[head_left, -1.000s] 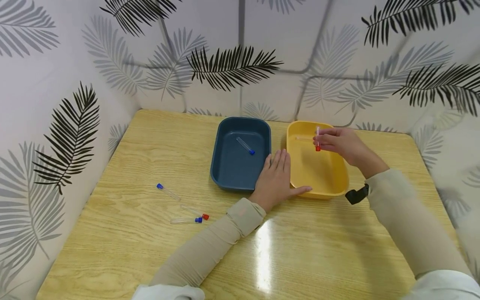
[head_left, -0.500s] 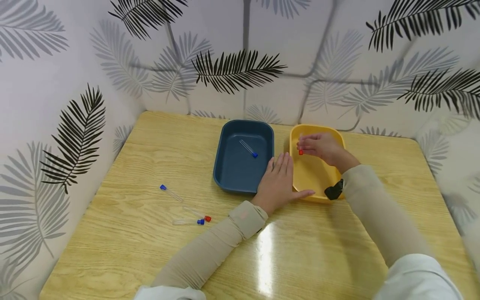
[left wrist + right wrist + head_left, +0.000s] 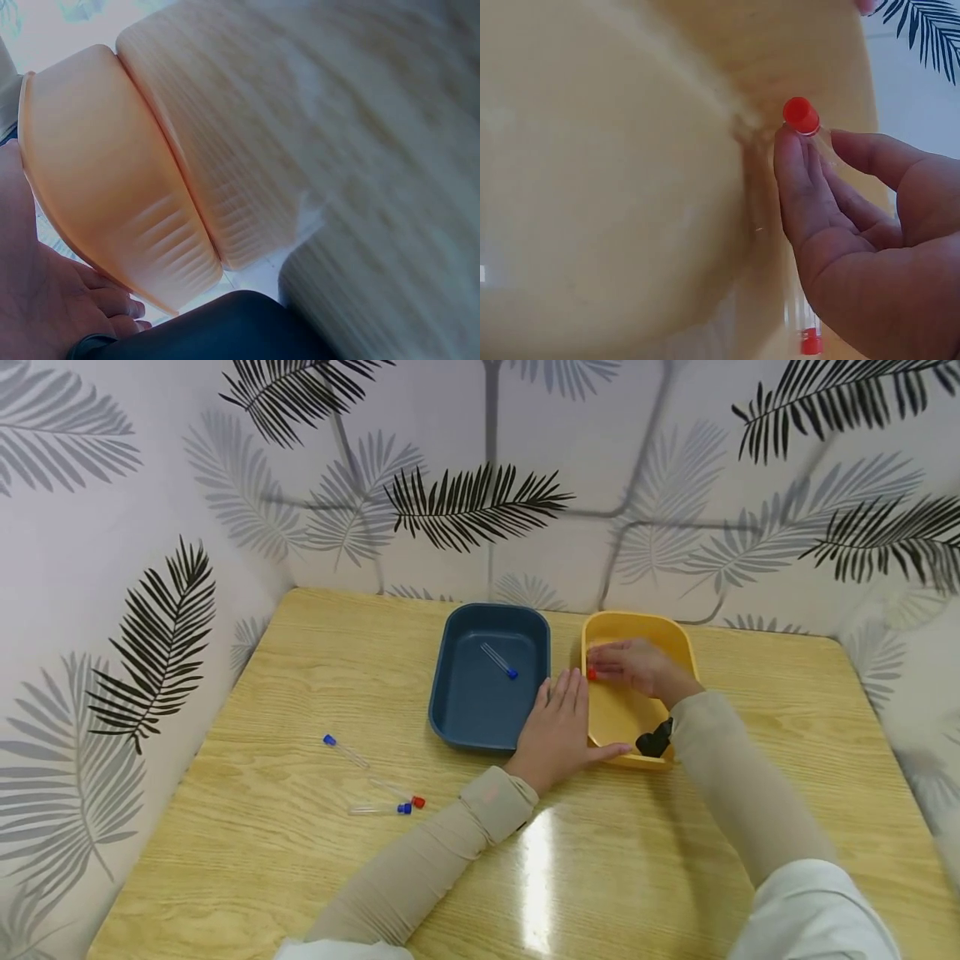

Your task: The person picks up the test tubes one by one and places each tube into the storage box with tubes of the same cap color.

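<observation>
My right hand is down inside the yellow tray, near its left wall. Thumb and fingers pinch a clear test tube with a red cap; much of its glass is hidden by the fingers. A second red-capped tube lies in the tray below that hand in the right wrist view. My left hand rests between the yellow tray and the dark blue tray, fingers straight and thumb stretched along the yellow tray's front rim. One blue-capped test tube lies in the blue tray.
Left of the trays, on the wooden table, lie a blue-capped tube, a red-capped tube and another blue-capped tube. A leaf-patterned curtain hangs behind the table's back edge.
My right hand has moved left and down into the yellow tray with the red-capped test tube. My left hand has stayed between the trays.
</observation>
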The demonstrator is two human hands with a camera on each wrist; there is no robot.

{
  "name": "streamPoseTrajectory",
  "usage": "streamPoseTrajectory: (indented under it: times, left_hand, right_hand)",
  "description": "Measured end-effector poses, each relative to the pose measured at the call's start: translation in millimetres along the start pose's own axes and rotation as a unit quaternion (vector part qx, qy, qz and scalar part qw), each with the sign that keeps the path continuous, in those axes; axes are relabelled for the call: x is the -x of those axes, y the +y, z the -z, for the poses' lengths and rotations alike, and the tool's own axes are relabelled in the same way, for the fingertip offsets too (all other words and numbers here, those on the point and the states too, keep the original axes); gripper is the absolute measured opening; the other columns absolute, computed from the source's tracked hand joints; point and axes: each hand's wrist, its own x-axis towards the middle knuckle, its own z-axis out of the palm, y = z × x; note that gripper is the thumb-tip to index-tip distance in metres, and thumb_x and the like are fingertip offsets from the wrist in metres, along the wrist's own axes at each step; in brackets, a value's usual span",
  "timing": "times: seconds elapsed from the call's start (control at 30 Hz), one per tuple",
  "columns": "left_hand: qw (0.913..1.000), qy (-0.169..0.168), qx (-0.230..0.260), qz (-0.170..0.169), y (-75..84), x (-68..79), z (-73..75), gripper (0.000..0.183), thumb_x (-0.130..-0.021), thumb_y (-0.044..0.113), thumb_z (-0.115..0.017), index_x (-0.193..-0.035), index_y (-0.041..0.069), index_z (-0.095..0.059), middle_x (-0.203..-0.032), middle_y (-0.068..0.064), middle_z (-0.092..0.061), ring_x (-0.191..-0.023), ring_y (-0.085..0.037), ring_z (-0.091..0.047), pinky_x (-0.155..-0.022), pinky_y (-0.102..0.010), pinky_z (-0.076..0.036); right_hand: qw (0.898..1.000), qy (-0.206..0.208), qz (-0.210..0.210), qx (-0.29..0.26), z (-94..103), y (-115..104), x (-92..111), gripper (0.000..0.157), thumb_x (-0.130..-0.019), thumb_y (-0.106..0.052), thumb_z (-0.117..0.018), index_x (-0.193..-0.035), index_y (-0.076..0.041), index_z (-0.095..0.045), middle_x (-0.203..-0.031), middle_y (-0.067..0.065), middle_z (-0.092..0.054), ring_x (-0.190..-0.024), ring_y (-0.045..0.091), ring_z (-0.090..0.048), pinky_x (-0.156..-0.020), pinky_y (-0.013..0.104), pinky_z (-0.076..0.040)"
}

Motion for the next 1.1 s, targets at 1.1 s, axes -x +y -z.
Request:
streamPoseTrajectory:
  times: [1.1]
  left_hand:
    - [0.9999, -0.006, -0.010, 0.008, 2.5, 0.6, 4.7, 0.113, -0.073, 0.086, -0.011, -0.148, 0.001, -0.016, -0.153, -0.012, -0.016, -0.141, -0.024, -0.009, -0.113, -0.042, -0.005]
  right_hand:
    - [0.999, 0.007, 0.007, 0.052, 1.0, 9.3, -7.1, 0.042, -0.096, -0.011, -0.051, -0.130, 0.012, -0.043, -0.099, 0.008, -0.066, -0.095, 0.020, -0.065, -0.090, 0.035, -0.045]
